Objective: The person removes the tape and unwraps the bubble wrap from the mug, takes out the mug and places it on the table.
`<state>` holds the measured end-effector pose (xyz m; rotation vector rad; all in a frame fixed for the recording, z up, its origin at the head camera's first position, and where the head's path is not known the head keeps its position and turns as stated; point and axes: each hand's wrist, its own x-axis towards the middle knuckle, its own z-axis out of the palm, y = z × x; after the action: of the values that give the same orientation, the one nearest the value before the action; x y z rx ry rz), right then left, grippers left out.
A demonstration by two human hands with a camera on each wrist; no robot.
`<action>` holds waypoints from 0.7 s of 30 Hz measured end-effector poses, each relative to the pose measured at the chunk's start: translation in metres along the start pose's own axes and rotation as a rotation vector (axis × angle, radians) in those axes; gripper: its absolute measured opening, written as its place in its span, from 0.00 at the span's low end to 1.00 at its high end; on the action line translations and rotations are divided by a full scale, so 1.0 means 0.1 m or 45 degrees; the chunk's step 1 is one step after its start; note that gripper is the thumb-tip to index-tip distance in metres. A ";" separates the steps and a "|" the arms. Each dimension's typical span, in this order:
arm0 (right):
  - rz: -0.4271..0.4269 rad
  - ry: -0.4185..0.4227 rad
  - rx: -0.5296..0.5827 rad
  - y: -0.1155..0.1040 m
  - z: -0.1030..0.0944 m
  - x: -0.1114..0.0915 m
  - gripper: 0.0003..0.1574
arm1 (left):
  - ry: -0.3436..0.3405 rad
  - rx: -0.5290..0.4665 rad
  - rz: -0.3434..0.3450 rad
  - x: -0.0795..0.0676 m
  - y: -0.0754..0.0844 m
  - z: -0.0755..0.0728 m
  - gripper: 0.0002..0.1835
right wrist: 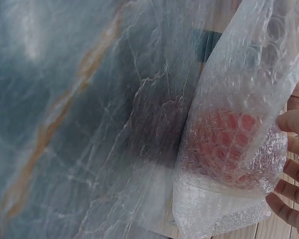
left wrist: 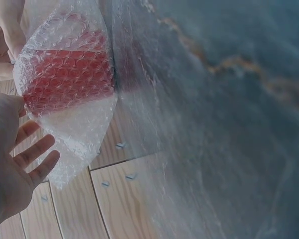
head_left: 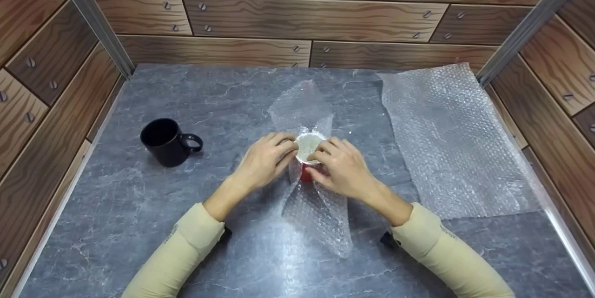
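A red cup point(head_left: 307, 174) with a pale inside stands in the middle of the table, wrapped in a strip of bubble wrap point(head_left: 320, 216). Loose ends of the strip spread out toward the front and back. My left hand point(head_left: 266, 159) holds the wrap at the left of the rim; in the left wrist view its other fingers point(left wrist: 35, 152) are spread. From the right, my right hand point(head_left: 345, 168) grips the wrap, fingertips over the rim and thumb lower on the side. Red shows through the bubbles in the right wrist view.
A black mug point(head_left: 165, 144) stands upright on the left, its handle pointing right. A large sheet of bubble wrap point(head_left: 451, 144) lies flat along the right side of the grey marbled table point(head_left: 107, 223). Wood-patterned panels point(head_left: 316, 16) and metal posts point(head_left: 90, 19) enclose the table.
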<state>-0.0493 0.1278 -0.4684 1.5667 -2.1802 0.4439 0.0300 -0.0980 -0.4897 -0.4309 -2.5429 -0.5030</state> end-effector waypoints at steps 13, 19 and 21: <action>-0.018 0.035 -0.024 0.01 0.04 0.01 0.11 | 0.003 0.003 -0.002 0.00 0.00 0.00 0.11; -0.037 0.063 -0.059 -0.01 0.05 0.01 0.10 | 0.006 -0.006 0.004 0.00 0.00 0.00 0.11; -0.041 0.064 -0.069 -0.01 0.04 0.01 0.10 | 0.014 -0.004 0.010 0.00 0.00 0.00 0.11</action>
<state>-0.0489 0.1243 -0.4715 1.5432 -2.1091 0.4061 0.0304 -0.0982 -0.4897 -0.4382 -2.5293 -0.5053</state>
